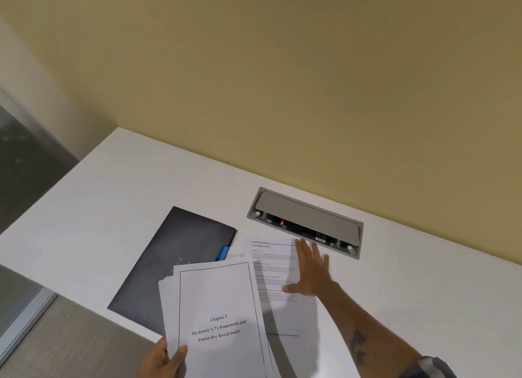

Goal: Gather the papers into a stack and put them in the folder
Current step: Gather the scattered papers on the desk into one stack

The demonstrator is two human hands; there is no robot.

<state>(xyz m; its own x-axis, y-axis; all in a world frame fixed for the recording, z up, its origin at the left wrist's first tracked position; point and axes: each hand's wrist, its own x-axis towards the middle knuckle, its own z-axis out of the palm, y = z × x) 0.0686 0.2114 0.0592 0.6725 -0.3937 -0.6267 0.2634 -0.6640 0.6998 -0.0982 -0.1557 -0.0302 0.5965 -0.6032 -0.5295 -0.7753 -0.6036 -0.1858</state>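
Note:
My left hand [163,360] grips the lower left corner of a stack of papers [220,315], held above the table; its top sheet reads "Chapter 3". One printed sheet [271,264] lies flat on the white table [409,287], to the right of the stack. My right hand [312,270] rests flat on that sheet's right edge, fingers spread. A dark folder [175,256] with a blue tab lies closed on the table to the left, partly hidden behind the held stack.
A grey power and socket box [306,222] is set into the table just beyond my right hand. A yellow wall runs behind the table. The table's front edge drops off at the lower left, above a grey floor.

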